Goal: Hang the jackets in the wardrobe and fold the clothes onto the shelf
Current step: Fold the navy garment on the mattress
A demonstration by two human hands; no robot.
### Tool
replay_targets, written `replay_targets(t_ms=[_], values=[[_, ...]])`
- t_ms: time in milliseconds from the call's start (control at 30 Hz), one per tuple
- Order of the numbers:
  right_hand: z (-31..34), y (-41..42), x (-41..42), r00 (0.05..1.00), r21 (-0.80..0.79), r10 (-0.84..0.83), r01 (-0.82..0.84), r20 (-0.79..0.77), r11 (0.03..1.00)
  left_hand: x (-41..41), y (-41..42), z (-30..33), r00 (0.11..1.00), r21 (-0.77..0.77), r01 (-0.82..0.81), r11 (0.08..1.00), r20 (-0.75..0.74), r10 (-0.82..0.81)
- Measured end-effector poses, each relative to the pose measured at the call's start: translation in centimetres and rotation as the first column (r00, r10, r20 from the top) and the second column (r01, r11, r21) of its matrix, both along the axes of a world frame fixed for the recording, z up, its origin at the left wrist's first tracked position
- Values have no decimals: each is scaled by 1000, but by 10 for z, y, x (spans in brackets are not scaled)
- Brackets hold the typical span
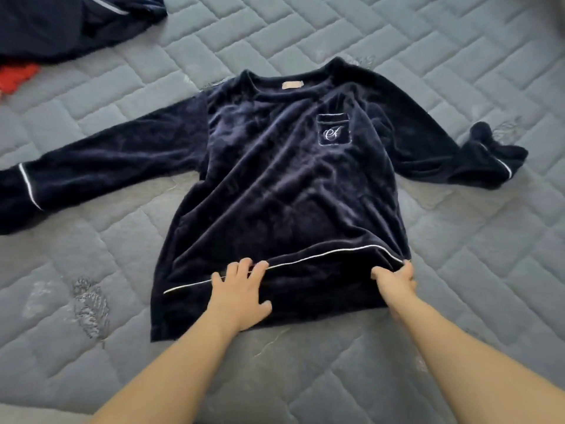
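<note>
A navy velvet long-sleeved top (pixel 284 179) with white piping and a monogrammed chest pocket lies face up on the grey quilted mattress (pixel 458 270). Both sleeves are spread out to the sides; the right cuff is crumpled. My left hand (pixel 238 295) rests flat on the hem band, fingers spread across the white piping. At the hem's right corner, my right hand (pixel 394 280) pinches the fabric with curled fingers.
Another navy garment (pixel 70 22) with white piping lies bunched at the far left corner. A red cloth (pixel 15 78) pokes out beneath it at the left edge. The mattress stretches bare to the right and in front.
</note>
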State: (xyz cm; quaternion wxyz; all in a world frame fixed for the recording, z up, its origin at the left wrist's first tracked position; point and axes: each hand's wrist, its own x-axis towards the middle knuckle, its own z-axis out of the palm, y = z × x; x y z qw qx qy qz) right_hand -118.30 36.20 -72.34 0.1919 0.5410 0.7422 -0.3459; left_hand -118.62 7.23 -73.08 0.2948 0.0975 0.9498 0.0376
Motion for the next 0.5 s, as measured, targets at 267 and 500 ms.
replay_targets(t_ms=[267, 500], values=[[-18, 31, 10, 620, 234, 707, -784, 340, 575, 5, 44, -17, 921, -95, 274, 957, -262, -289], [10, 93, 33, 115, 241, 874, -970, 472, -2, 20, 49, 2, 856, -83, 514, 854, -13, -517]])
